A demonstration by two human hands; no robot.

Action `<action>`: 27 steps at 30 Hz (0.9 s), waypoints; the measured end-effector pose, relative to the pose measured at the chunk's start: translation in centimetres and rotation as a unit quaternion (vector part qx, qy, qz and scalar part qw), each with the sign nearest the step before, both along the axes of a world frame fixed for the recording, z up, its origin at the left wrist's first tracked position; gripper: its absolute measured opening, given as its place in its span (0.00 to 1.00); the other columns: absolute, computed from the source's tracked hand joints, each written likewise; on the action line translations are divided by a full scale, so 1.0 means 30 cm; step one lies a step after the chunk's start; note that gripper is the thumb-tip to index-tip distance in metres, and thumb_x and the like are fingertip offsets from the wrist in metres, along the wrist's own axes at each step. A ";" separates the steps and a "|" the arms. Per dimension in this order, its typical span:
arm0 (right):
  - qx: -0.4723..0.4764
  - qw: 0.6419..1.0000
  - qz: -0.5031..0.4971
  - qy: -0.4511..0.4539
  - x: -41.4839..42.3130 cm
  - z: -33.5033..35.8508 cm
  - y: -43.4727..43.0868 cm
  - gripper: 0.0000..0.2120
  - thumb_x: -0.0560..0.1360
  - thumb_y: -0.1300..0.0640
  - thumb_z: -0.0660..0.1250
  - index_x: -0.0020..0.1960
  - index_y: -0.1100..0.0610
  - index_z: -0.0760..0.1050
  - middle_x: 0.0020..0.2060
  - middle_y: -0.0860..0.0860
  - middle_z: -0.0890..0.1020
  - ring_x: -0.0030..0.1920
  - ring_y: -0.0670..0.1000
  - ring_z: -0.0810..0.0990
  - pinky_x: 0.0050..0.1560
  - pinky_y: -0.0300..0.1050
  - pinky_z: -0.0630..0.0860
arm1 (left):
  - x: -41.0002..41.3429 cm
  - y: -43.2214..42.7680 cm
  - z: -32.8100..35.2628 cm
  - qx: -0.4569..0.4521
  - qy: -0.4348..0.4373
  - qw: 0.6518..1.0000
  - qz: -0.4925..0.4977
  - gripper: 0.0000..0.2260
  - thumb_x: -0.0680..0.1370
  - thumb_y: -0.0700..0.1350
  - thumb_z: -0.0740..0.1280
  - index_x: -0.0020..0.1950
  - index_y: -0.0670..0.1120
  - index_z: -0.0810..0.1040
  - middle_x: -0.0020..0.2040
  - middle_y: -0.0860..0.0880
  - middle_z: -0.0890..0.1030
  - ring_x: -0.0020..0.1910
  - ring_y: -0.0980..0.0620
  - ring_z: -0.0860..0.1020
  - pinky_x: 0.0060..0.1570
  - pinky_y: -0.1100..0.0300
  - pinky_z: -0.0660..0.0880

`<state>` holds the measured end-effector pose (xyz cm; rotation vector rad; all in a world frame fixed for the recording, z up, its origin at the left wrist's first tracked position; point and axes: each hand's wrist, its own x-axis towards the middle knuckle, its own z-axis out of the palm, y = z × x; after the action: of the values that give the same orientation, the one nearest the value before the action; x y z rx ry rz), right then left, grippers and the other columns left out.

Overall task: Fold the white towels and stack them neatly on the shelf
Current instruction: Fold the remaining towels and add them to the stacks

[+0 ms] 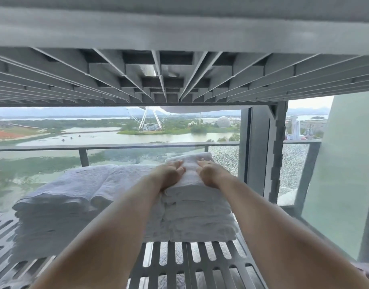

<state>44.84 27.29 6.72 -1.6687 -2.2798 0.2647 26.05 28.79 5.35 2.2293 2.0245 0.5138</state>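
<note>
– Towels [198, 215], where are they?
– Folded white ones, stacked on the slatted grey shelf [200, 261], towards its right end.
– And the hands?
– Both lie flat on the top towel, fingers straight and pointing away. The left hand [169, 173] is at the stack's left edge and the right hand [208, 174] is near it, with a strip of cloth between them.
– Anything else?
– A wider white pile [65, 205] touches the stack's left side. Beyond are a balcony railing [117, 146] and a Ferris wheel [149, 119].

Both hands, left [171, 171] and right [208, 172], flat atop folded towel stack [197, 207] on slatted shelf [192, 259].
</note>
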 end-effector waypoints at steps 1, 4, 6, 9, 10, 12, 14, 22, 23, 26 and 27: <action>0.000 1.000 0.000 0.002 0.004 -0.005 0.003 0.26 0.84 0.56 0.48 0.81 0.56 0.52 0.81 0.49 0.49 0.81 0.52 0.46 0.80 0.49 0.44 | 0.004 0.005 -0.003 -0.002 0.012 1.000 -0.004 0.26 0.84 0.59 0.52 0.81 0.53 0.59 0.81 0.51 0.57 0.80 0.51 0.56 0.78 0.55 0.49; 0.003 1.000 0.003 0.009 -0.002 -0.010 0.009 0.26 0.84 0.55 0.48 0.81 0.56 0.54 0.81 0.50 0.51 0.81 0.52 0.47 0.79 0.48 0.45 | 0.002 0.007 0.000 -0.020 0.033 0.999 -0.009 0.26 0.84 0.59 0.51 0.81 0.53 0.58 0.82 0.51 0.57 0.80 0.51 0.55 0.79 0.51 0.50; 0.016 1.000 0.003 0.020 -0.013 -0.019 0.006 0.25 0.83 0.54 0.49 0.80 0.55 0.57 0.81 0.51 0.54 0.80 0.53 0.52 0.79 0.51 0.50 | -0.004 -0.006 0.005 -0.023 0.032 0.999 -0.010 0.26 0.84 0.59 0.51 0.81 0.52 0.58 0.82 0.50 0.57 0.80 0.50 0.55 0.78 0.51 0.51; 0.094 0.992 -0.025 0.077 -0.010 -0.040 -0.007 0.22 0.80 0.51 0.54 0.71 0.53 0.72 0.71 0.55 0.74 0.70 0.58 0.72 0.70 0.52 0.69 | 0.002 -0.052 0.018 0.021 0.047 0.999 0.003 0.24 0.84 0.58 0.52 0.79 0.52 0.64 0.79 0.47 0.65 0.77 0.46 0.63 0.75 0.50 0.60; 0.141 0.984 -0.040 0.103 -0.008 -0.050 -0.017 0.19 0.79 0.51 0.57 0.64 0.53 0.78 0.63 0.56 0.80 0.63 0.59 0.78 0.61 0.50 0.74 | 0.008 -0.072 0.022 0.054 0.054 0.997 0.016 0.22 0.84 0.57 0.53 0.76 0.53 0.69 0.76 0.46 0.70 0.74 0.43 0.68 0.72 0.49 0.66; 0.258 0.953 -0.069 0.144 -0.003 -0.076 -0.051 0.13 0.77 0.52 0.59 0.47 0.56 0.81 0.45 0.58 0.85 0.47 0.61 0.82 0.44 0.47 0.74 | 0.020 -0.108 0.025 0.123 0.055 0.990 0.050 0.19 0.83 0.56 0.56 0.69 0.53 0.77 0.67 0.43 0.79 0.65 0.42 0.76 0.63 0.50 0.73; 0.349 0.925 -0.069 0.135 0.000 -0.109 -0.090 0.14 0.77 0.53 0.58 0.41 0.56 0.79 0.38 0.57 0.83 0.41 0.61 0.81 0.44 0.47 0.71 | 0.024 -0.133 0.026 0.142 0.015 0.988 0.059 0.16 0.82 0.55 0.59 0.64 0.53 0.81 0.63 0.44 0.81 0.62 0.42 0.78 0.60 0.52 0.75; 0.476 0.878 0.016 0.048 -0.059 -0.292 -0.191 0.19 0.82 0.48 0.52 0.68 0.53 0.72 0.67 0.53 0.75 0.69 0.58 0.71 0.72 0.62 0.60 | 0.019 -0.195 0.020 0.052 -0.261 0.963 -0.032 0.14 0.82 0.38 0.62 0.64 0.45 0.80 0.65 0.44 0.79 0.64 0.45 0.77 0.68 0.52 0.70; 0.486 0.872 0.029 0.048 -0.070 -0.322 -0.196 0.20 0.82 0.48 0.52 0.69 0.54 0.71 0.69 0.53 0.74 0.71 0.58 0.69 0.73 0.63 0.59 | 0.012 -0.209 0.018 0.066 -0.278 0.958 -0.037 0.14 0.81 0.37 0.61 0.62 0.47 0.81 0.63 0.45 0.81 0.61 0.46 0.78 0.64 0.54 0.73; 0.513 0.857 0.041 0.030 -0.074 -0.383 -0.189 0.22 0.81 0.47 0.57 0.72 0.55 0.70 0.72 0.56 0.72 0.74 0.60 0.67 0.74 0.65 0.58 | -0.016 -0.248 0.016 0.109 -0.281 0.953 -0.042 0.16 0.80 0.36 0.61 0.58 0.52 0.84 0.57 0.49 0.82 0.51 0.47 0.82 0.42 0.68 0.73; 0.515 0.856 0.035 0.020 -0.071 -0.389 -0.184 0.24 0.81 0.46 0.58 0.74 0.55 0.69 0.73 0.56 0.71 0.74 0.60 0.67 0.74 0.66 0.57 | -0.029 -0.257 0.013 0.129 -0.259 0.957 -0.032 0.15 0.80 0.38 0.62 0.58 0.52 0.84 0.58 0.49 0.82 0.50 0.48 0.82 0.40 0.69 0.72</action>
<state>42.70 21.75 -4.96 -0.9687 -1.8482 -0.7770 25.18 21.09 5.75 1.9837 1.6829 1.2644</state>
